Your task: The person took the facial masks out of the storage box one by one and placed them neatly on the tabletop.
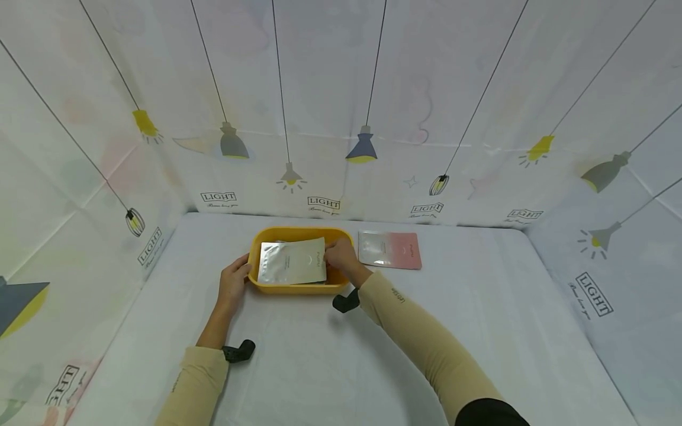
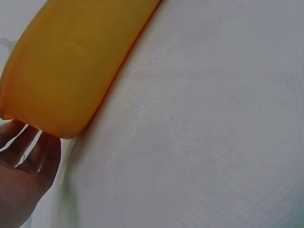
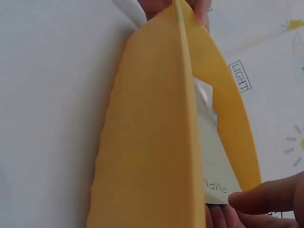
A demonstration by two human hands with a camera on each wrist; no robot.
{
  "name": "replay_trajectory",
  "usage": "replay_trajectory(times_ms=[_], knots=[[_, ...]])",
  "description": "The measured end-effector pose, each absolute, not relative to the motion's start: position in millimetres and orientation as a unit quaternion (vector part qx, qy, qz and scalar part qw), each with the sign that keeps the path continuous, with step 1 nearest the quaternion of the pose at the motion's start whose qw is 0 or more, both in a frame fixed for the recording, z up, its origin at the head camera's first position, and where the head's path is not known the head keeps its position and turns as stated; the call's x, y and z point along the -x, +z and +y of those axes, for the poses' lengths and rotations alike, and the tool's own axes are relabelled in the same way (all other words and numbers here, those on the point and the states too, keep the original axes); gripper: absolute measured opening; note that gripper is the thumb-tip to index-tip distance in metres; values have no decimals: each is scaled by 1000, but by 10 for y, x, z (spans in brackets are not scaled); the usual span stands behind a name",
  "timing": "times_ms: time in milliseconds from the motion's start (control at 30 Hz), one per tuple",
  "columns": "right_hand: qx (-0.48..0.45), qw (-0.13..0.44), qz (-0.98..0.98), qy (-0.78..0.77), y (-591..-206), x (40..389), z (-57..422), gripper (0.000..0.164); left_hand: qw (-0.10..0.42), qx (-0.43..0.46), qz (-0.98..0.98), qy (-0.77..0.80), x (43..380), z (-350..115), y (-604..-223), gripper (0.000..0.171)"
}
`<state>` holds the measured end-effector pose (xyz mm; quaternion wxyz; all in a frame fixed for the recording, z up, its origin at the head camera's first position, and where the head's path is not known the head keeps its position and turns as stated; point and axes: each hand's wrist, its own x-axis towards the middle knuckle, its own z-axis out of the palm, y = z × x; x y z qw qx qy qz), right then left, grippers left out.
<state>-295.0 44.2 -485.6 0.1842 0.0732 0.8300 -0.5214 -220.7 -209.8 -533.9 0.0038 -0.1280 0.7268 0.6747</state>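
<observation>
A yellow plastic basket [image 1: 298, 290] stands on the white table. Inside lies a silver and pale green sheet mask packet [image 1: 293, 262] over at least one other packet, whose edges peek out. My left hand [image 1: 233, 285] is at the basket's left end; in the left wrist view its fingers [image 2: 50, 159] touch the outer wall just under the rim. My right hand [image 1: 341, 255] reaches into the basket's right end. It pinches the pale packet's printed edge, thumb [image 3: 247, 200] on top and fingers beneath, as the right wrist view shows.
A pink and silver packet [image 1: 391, 249] lies flat on the table, just right of the basket. Behind the table [image 1: 298, 355] hangs a white cloth wall [image 1: 330, 89] printed with lamps. Black wrist mounts [image 1: 240, 351] jut out from both forearms.
</observation>
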Motion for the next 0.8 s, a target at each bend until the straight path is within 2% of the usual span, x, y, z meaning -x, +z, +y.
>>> replay_trajectory(times_ms=[167, 600, 800], knots=[[-86, 189, 801, -562, -4886, 2926, 419, 40, 3, 131, 724, 678, 2216, -2100, -5361, 46], [-79, 196, 799, -563, -4926, 2893, 412, 29, 0, 126, 728, 674, 2207, -2093, -5358, 46], [-73, 183, 795, -574, -4917, 2875, 401, 31, 2, 126, 724, 678, 2214, -2096, -5361, 45]])
